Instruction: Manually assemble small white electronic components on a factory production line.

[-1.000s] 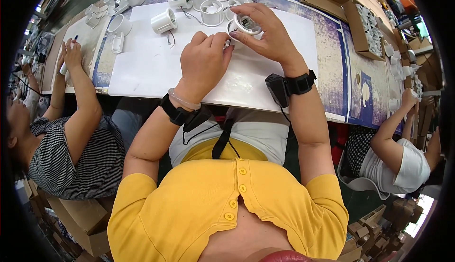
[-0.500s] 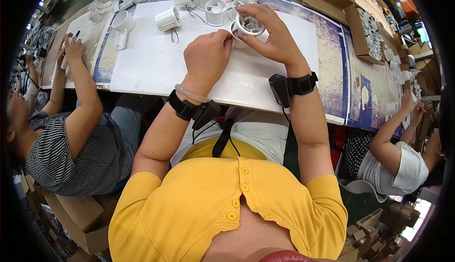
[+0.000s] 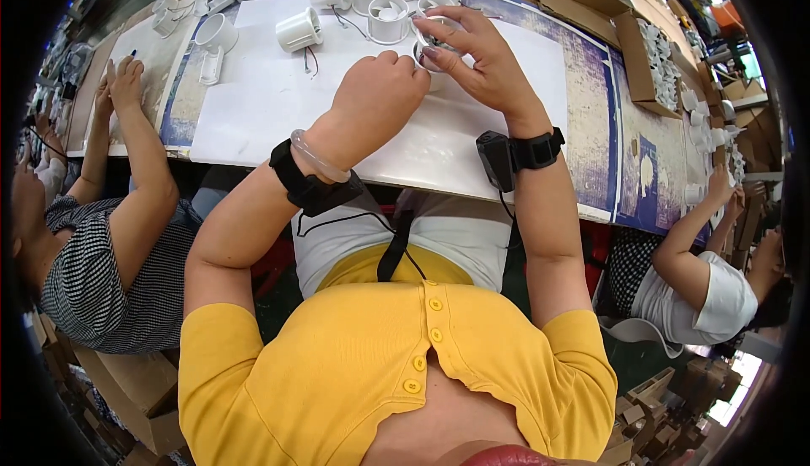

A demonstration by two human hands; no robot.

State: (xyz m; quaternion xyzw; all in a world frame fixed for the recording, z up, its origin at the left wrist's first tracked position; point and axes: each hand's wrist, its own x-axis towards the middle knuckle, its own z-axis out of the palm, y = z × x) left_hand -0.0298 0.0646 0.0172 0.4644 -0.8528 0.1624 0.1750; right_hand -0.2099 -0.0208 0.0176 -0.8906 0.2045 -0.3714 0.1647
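The right hand [image 3: 485, 68] is grasping a white cylindrical housing [image 3: 419, 48] over a white sheet [image 3: 270, 112] on the tabletop [image 3: 592, 107]. The left hand [image 3: 375, 99] is curling its fingers beside it; whether they are pinching anything, I cannot tell.

No text, label, brand, number or sign can be read in the head view.
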